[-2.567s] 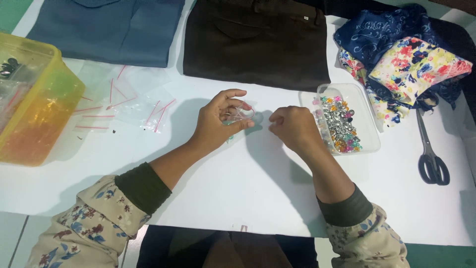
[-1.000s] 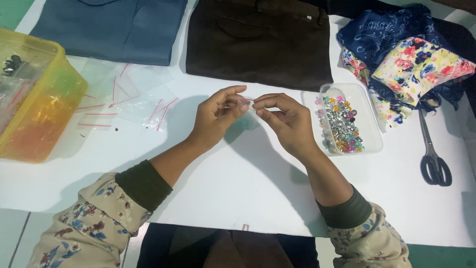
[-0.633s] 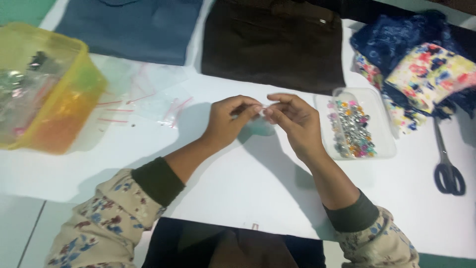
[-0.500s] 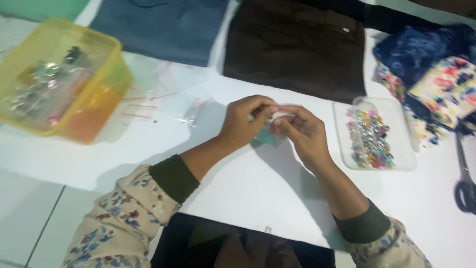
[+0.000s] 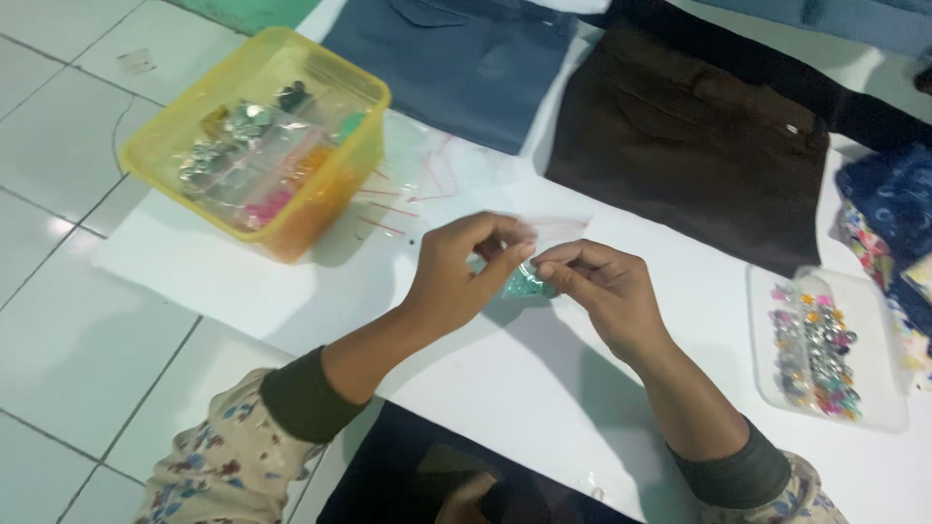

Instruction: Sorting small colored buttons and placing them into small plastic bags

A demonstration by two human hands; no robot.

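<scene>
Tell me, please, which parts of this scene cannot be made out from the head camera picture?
- Small clear bag of teal beads: mostly hidden by the fingers of the left hand and right hand; whether it is sealed cannot be told.
- Items in the yellow tub: blurred behind plastic bags.
- Floral fabric pile: cut off by the right edge.

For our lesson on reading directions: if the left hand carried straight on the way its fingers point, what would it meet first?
Probably the right hand: the left hand points right, across the small bag both pinch, though depth is unclear.
</scene>
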